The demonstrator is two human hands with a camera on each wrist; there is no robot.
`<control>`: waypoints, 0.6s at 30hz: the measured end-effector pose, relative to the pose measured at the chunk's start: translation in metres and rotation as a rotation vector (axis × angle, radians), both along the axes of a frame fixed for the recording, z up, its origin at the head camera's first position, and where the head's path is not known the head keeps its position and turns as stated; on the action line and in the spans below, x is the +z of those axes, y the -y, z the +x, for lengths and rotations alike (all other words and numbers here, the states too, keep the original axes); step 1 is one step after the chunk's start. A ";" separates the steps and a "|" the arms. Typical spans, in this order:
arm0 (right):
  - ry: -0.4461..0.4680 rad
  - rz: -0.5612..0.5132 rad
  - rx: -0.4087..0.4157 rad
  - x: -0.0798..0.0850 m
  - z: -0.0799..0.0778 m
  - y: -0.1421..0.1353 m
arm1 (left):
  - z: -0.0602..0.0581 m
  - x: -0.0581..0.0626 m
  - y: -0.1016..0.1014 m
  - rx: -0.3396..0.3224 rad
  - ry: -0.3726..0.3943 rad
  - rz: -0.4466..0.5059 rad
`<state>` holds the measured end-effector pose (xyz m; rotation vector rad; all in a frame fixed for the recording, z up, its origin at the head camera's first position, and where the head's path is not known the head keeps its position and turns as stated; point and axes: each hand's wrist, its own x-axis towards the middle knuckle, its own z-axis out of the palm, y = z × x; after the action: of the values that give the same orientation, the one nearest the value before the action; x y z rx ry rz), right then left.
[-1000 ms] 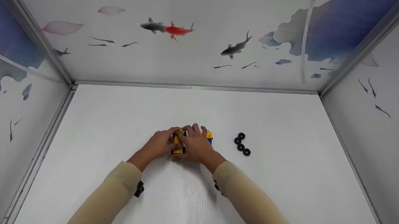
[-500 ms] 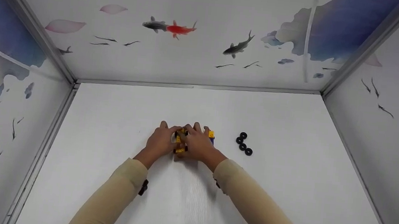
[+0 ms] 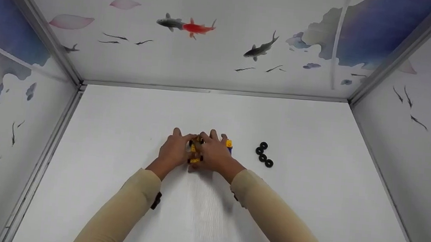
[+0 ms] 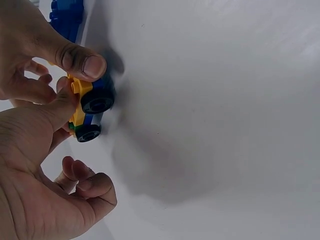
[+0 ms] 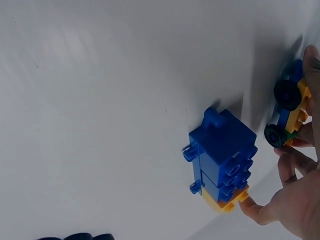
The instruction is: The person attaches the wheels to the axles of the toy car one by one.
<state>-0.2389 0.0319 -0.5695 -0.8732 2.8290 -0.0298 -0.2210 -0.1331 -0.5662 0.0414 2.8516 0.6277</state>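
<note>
A small toy brick car, yellow on top with a blue base and black wheels, stands between the two hands. My left hand pinches it from the left, one finger lifted away. In the left wrist view the thumb lies against the yellow studs, beside a wheel. From the right, my right hand grips the same car, its palm covering part of it in the head view. Behind the right hand is a blue block assembly with a yellow brick at one end; one right fingertip overlaps that end.
Several black rubber tyres lie in a short crooked row right of the hands. The white tabletop is bounded by a printed back wall and side walls.
The left hand has shifted slightly and one of its fingers now sticks up away from the car. Both hands stay on the car. The head view has shifted a little.
</note>
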 end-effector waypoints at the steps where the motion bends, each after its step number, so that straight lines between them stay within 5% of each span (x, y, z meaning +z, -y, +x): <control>1: 0.004 0.001 -0.001 0.000 0.000 0.000 | 0.000 0.000 0.000 0.000 -0.001 -0.001; 18: 0.033 -0.034 -0.006 0.000 -0.003 -0.003 | -0.003 0.003 -0.006 0.024 0.024 -0.021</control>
<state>-0.2415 0.0350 -0.5690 -0.8638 2.8079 -0.0930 -0.2244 -0.1269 -0.5635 -0.0036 2.8392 0.5982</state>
